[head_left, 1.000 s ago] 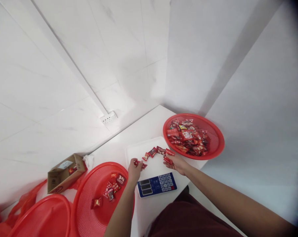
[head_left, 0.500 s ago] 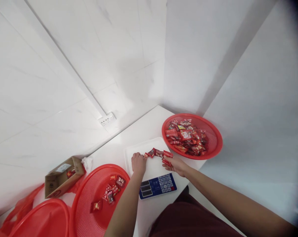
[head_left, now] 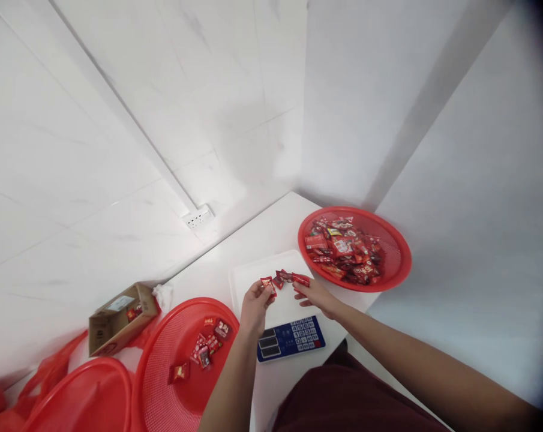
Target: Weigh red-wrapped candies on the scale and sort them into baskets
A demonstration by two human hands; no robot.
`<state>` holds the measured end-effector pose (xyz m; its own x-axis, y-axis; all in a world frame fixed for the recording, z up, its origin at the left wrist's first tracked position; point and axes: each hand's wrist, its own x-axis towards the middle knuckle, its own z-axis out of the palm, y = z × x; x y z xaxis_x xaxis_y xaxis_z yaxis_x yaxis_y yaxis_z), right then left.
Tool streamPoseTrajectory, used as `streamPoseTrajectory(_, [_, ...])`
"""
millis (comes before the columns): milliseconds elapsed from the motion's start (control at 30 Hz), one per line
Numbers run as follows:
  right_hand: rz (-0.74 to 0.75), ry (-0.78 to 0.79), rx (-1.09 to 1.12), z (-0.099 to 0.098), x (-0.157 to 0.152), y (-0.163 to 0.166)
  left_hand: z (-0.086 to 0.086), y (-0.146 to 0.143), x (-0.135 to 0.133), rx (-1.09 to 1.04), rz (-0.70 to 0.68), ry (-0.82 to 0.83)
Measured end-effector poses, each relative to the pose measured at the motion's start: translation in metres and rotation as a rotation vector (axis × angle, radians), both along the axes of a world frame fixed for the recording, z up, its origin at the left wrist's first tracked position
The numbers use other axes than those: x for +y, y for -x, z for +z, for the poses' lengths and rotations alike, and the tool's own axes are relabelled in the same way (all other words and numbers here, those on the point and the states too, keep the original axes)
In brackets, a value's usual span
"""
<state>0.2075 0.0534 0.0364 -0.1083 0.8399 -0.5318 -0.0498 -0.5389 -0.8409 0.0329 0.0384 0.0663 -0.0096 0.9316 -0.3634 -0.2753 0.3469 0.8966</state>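
Over the white scale pan [head_left: 253, 271], the left hand [head_left: 254, 307] pinches one red sweet [head_left: 267, 282] in its fingers, lifted clear for a look, while the right hand [head_left: 315, 294] seems to grip another wrapped sweet [head_left: 300, 279] beside the loose sweets [head_left: 281, 278] on the pan, near the full red basket [head_left: 399, 259].

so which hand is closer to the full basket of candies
Right. The right hand is just beside the full basket, by its near-left rim; the left hand is farther left, over the scale.
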Motion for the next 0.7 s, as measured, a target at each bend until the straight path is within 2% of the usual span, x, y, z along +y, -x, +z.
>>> streamPoseTrajectory(67, [0.039,-0.036,-0.006,0.001,0.001,0.005,0.013,-0.002,-0.006,-0.174,0.035,0.049])
streamPoseTrajectory(167, [0.057,-0.076,0.053,0.001,0.003,0.012,0.028,-0.005,-0.012,-0.304,0.089,0.102])
streamPoseTrajectory(333, [0.059,-0.088,0.000,0.008,0.002,0.017,0.039,-0.008,-0.017,-0.348,0.163,0.107])
streamPoseTrajectory(433, [0.088,-0.109,0.003,0.024,-0.002,0.017,0.042,-0.010,-0.019,-0.292,0.210,0.083])
streamPoseTrajectory(533, [0.138,-0.137,0.133,0.045,-0.009,0.016,0.046,-0.013,-0.022,-0.307,0.228,0.042])
streamPoseTrajectory(633, [0.195,-0.230,0.258,0.065,-0.013,0.019,0.051,-0.018,-0.026,-0.323,0.239,-0.005])
streamPoseTrajectory(700, [0.172,-0.295,0.263,0.076,-0.014,0.021,0.054,-0.021,-0.029,-0.306,0.229,-0.035])
